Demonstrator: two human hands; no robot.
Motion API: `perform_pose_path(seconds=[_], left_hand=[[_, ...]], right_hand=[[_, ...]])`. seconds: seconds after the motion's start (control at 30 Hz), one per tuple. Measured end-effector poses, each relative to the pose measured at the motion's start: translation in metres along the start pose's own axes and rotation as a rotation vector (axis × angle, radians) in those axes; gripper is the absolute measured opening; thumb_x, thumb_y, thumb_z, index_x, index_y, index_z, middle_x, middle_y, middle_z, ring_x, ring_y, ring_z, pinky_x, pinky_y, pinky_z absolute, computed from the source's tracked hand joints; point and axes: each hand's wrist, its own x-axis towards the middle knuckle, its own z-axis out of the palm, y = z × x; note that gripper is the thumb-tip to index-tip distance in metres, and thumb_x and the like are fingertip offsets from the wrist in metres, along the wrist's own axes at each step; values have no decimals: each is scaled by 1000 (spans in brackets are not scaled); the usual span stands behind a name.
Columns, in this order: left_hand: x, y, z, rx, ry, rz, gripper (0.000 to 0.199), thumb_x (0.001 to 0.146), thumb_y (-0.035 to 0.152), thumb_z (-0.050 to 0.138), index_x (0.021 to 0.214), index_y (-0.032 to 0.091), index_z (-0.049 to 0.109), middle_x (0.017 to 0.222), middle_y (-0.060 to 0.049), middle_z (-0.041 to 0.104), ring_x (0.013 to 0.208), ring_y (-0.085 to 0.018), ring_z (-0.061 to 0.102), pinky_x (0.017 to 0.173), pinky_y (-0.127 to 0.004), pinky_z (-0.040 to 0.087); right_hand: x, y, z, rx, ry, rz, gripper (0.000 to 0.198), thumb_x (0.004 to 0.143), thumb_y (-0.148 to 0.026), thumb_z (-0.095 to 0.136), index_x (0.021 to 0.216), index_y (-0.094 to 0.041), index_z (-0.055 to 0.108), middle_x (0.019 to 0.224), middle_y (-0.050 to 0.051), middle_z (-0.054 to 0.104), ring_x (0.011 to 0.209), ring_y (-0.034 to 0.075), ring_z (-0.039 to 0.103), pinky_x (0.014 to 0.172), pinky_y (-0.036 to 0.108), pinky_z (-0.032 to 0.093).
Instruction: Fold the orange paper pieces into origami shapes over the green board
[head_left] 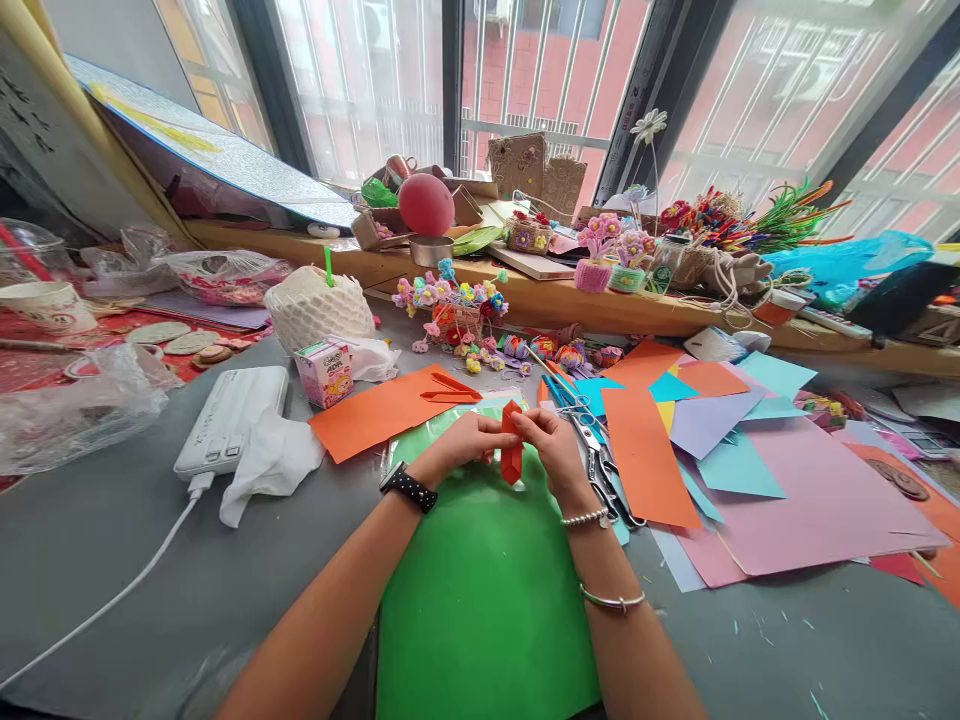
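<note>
Folded orange paper [511,460]: held upright between two bare hands above a green sheet [487,600], near the middle of a cluttered grey table [300,610].
Left hand [474,440]: thumb and forefinger pinch the left edge of the folded paper; the other fingers curl underneath, partly hidden. A black watch [409,487] with a dotted strap circles the wrist.
Right hand [551,440]: thumb and forefinger pinch the paper's upper right side, the remaining fingers bent in toward the palm. A beaded bracelet [585,518] and a metal bangle [613,602] ring the forearm.
Orange sheet [375,415]: lies beyond the left hand, narrow folded orange strips [450,390] resting at its far right end.
Scissors [591,440]: lie just beside the right hand, next to an orange rectangle [646,460].
Pink sheet [817,500]: spreads at right under smaller blue and lilac pieces.
White power bank [232,415]: sits at left, cable plugged in, a crumpled tissue [274,465] against it and a small drink carton [325,375] near.
Wooden ledge [540,290]: runs below barred windows, bearing a round pink ball [426,205] and handmade flowers [600,235].
</note>
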Motion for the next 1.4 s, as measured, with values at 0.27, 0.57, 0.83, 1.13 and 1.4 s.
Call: perform_pose_path(seconds=[0.27,0.57,0.83,1.13,1.4], left_hand=[[0,4,2,-132,-50,71,30,67,42,55,68,12,53,59,3,47,48,-7,39,46,-19,28],[-5,9,-1,-18,-69,91,32,69,43,54,65,12,56,56,0,54,48,-8,45,45,-18,31],[-2,1,-14,-202,118,6,27,65,34,62,78,10,64,67,-6,65,57,-12,57,55,-20,42],[-5,3,-20,-440,68,-83,33,62,19,65,93,11,61,72,-6,68,71,-17,63,70,-26,48],[-8,4,-22,-518,41,-127,31,60,13,62,91,10,62,76,-8,68,76,-18,63,76,-26,47]], right_hand=[[3,3,0,95,57,39,26,63,-42,59,62,-15,57,59,-2,52,56,9,46,55,22,39],[3,0,-6,-48,23,-13,24,58,-36,66,58,-15,54,48,-6,44,43,5,36,43,19,29],[7,1,-13,9,9,61,23,56,-34,67,63,-14,59,53,-3,53,48,7,48,50,20,39],[6,0,-15,39,-10,63,22,56,-29,66,73,-16,62,63,-1,61,52,9,56,57,25,46],[4,-4,-14,88,-46,110,14,56,-21,65,68,-15,62,59,-2,61,53,9,57,58,23,47]])
